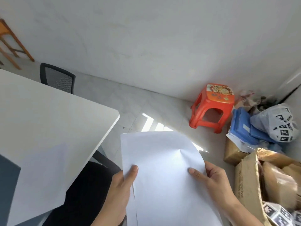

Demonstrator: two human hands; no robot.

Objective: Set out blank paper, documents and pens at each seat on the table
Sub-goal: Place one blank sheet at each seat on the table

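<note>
blank sheets held off the table, not yet dealt out

while both hands grip the stack of blank paper (pixel 162 168), it hangs in the air beyond the table's corner, at about 5 o'clock in the view, touching no surface. the left hand (pixel 117 193) closes around the stack's left edge, thumb flat on top and fingers hidden beneath. the right hand (pixel 211 181) pinches the right edge in the same way, thumb pressed on the top sheet. this 2-sided hold likely keeps the loose sheets squared and lets a thumb slide 1 sheet free; a slight buckle in the top sheet near the right thumb suggests that thumb is pushing inward to separate it. how many sheets are in the stack cannot be told.

the white table (pixel 48 119) fills the 9 o'clock side, its rounded corner pointing towards 3 o'clock. 1 pale sheet (pixel 53 173) seems to lie on it already at about 8 o'clock, though its edges are faint. a black chair seat (pixel 84 193) sits tucked just under the table edge at 7 o'clock, and a mesh-backed chair (pixel 57 78) stands at the far side at 10 o'clock, so those are probably the seats to serve. no pens or printed documents are visible on the table.

at 3 o'clock, well apart from the table, an orange stool (pixel 211 108) stands near the wall, with blue folders (pixel 246 128) and cardboard boxes (pixel 247 185) at 4 o'clock, probably the supply pile.
</note>
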